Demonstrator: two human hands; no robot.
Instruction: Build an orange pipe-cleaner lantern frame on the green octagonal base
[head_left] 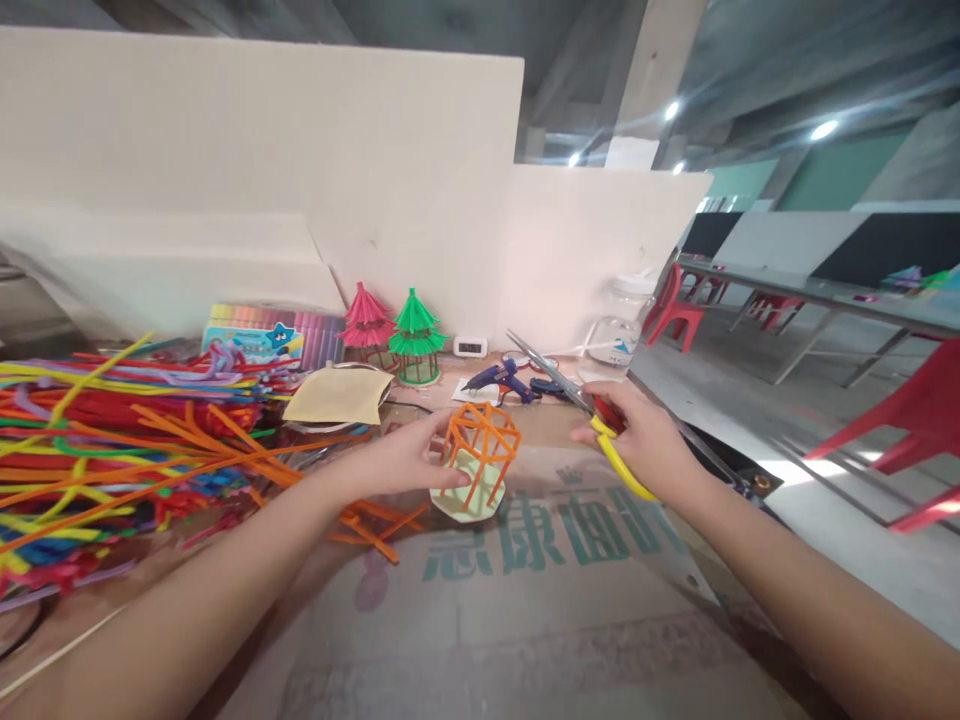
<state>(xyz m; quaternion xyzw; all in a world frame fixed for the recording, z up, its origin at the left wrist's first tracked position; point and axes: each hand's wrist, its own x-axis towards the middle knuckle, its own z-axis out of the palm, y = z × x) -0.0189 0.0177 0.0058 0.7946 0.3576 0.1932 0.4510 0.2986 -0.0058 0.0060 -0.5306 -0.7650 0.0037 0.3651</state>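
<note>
An orange pipe-cleaner frame (489, 436) stands upright on a pale green many-sided base (466, 512) near the middle of the table. My left hand (421, 455) holds the left side of this frame, thumb in front and fingers behind. Scissors (551, 372) with yellow and red handles are in my right hand (630, 435), their blades pointing up and to the left, apart from the frame. Loose orange pieces (379, 528) lie on the table just left of the base.
Colourful pipe cleaners (135, 440) cover the left side. Behind are a marker set (255, 338), red (366, 322) and green (417, 335) small pavilions, a yellow pad (337, 395), a small clock (470, 347), a blue glue gun (499, 378) and a clear jar (619, 330).
</note>
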